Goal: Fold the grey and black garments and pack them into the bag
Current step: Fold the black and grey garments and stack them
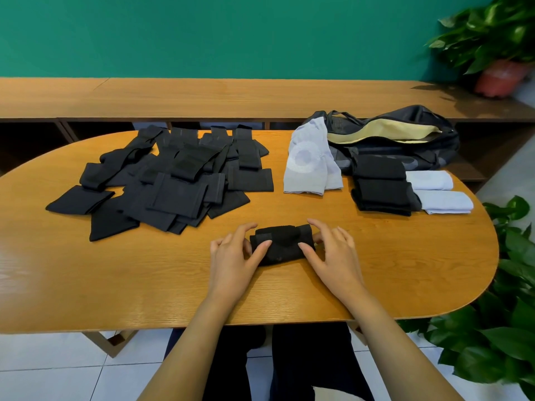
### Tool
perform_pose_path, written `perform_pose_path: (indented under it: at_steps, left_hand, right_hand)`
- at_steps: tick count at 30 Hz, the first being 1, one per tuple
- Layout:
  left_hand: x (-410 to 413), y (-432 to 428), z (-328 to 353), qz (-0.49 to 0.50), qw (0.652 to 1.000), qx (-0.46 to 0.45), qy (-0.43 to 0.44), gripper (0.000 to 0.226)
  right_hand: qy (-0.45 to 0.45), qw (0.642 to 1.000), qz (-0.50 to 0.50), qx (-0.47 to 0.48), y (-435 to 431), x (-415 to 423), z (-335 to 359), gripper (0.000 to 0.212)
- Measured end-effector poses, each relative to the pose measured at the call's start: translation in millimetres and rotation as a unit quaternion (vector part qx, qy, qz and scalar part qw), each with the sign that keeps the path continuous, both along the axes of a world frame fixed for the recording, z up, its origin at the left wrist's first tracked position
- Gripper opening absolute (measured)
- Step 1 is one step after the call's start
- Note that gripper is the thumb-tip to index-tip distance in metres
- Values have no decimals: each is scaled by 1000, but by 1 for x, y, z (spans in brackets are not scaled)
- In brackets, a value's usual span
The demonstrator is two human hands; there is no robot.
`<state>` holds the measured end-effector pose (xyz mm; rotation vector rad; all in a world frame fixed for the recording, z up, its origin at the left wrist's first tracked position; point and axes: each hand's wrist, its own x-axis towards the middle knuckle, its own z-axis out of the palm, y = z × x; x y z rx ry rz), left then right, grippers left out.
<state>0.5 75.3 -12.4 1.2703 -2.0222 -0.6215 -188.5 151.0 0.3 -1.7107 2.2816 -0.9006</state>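
A small folded black garment [282,241] lies on the wooden table [144,279] in front of me. My left hand [236,256] holds its left end, with the thumb lying on top of the fabric. My right hand [333,250] holds its right end in the same way. A heap of unfolded black garments [173,180] covers the left half of the table. Unfolded grey garments [309,166] lie at centre right. Folded black garments [382,183] are stacked beside folded grey ones [437,192]. The dark bag [405,140] lies open at the back right, showing a yellow lining.
A long wooden bench [231,96] runs behind the table against a green wall. A potted plant [498,53] stands at its right end. More leafy plants [503,328] crowd the table's right edge. White floor tiles and my legs show below the table.
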Motion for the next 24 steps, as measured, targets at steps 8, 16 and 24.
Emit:
perform_pose_path:
  at_steps: [8, 16, 24]
  left_hand:
    - [2, 1, -4, -38, 994, -105, 7, 37]
    - [-6, 1, -3, -154, 966, -71, -197, 54]
    - [-10, -2, -2, -148, 953, -28, -262, 58]
  right_hand:
    - [5, 998, -29, -48, -4, -8, -15, 51]
    - [146, 978, 56, -140, -4, -6, -21, 37]
    - [213, 970, 112, -13, -7, -2, -23, 54]
